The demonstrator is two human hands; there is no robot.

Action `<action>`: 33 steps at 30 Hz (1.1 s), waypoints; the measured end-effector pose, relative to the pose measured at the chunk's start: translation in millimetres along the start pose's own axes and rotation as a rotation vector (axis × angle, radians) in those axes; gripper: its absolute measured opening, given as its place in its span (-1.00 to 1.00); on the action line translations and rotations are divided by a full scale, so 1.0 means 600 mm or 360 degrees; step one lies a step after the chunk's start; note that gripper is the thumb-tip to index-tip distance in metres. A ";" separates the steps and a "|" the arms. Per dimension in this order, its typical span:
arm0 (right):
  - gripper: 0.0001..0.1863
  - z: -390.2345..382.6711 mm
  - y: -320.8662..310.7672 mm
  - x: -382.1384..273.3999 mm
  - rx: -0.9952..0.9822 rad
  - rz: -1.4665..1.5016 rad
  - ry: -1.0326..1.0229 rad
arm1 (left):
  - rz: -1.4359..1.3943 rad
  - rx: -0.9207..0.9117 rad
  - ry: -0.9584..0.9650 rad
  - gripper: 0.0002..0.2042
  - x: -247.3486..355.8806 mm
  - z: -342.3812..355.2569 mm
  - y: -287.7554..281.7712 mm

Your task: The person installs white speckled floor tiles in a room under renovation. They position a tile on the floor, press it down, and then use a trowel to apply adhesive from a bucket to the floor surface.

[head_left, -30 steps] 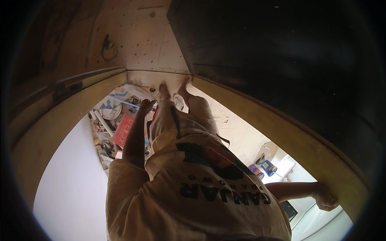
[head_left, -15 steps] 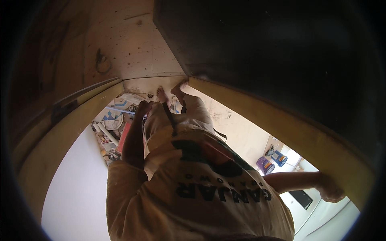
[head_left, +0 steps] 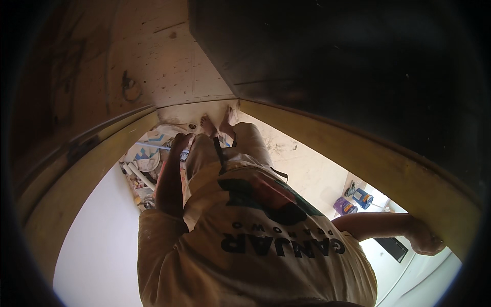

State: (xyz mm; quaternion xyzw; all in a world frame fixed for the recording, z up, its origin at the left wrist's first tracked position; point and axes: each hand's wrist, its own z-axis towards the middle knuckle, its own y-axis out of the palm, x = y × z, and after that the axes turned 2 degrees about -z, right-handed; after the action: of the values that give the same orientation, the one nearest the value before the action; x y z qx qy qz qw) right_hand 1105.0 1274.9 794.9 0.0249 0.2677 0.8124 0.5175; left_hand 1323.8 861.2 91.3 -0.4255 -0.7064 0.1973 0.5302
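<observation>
My left hand [head_left: 182,140] hangs low beside my left thigh, small and shadowed. Its fingers look curled, and I cannot make out what, if anything, is in them. Far to the right, my right arm stretches sideways and my right hand [head_left: 427,239] is closed with bent fingers at the lower edge of a yellowish wooden frame [head_left: 358,140]. The fingertips are partly turned away, but the hand appears to grip that edge. Between the arms are my printed light shirt, light trousers and bare feet [head_left: 208,125] on the pale floor.
A large dark panel [head_left: 327,56] rises at the right, a brown stained surface [head_left: 153,56] ahead. Another yellowish frame [head_left: 87,161] runs along the left. Clutter with white tubes [head_left: 142,175] and a light-blue rod [head_left: 151,146] lies at left. Purple [head_left: 344,206] and blue buckets [head_left: 362,198] stand at right.
My right hand appears slightly farther right in the view, still at the frame's edge. My feet have shifted a little, and the buckets appear slightly to the right. The left hand hangs much as before.
</observation>
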 end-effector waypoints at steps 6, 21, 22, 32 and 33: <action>-0.75 0.017 -0.011 0.009 -0.0024 -0.0147 0.0000 | 0.0069 -0.0107 0.0003 -0.71 0.029 0.013 -0.001; -0.70 -0.008 -0.017 0.002 -0.0197 -0.0284 -0.0107 | -0.0680 -0.0309 -0.0655 -0.78 0.040 0.057 -0.024; -0.70 -0.011 -0.013 0.004 -0.0197 -0.0267 -0.0085 | -0.0629 -0.0238 -0.0604 -0.75 0.019 0.041 -0.009; -0.75 -0.006 -0.026 0.019 -0.0136 -0.0282 -0.0140 | -0.0633 -0.0316 -0.0716 -0.70 -0.013 0.041 0.035; -0.75 -0.004 -0.026 0.021 -0.0137 -0.0282 -0.0162 | -0.0669 -0.0289 -0.0650 -0.68 0.002 0.042 0.028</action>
State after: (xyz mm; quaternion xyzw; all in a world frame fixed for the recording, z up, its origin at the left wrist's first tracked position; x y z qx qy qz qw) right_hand 1111.5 1289.7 782.9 0.0200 0.2070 0.7719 0.6007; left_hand 1307.0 875.7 70.6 -0.2672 -0.8856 0.1009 0.3662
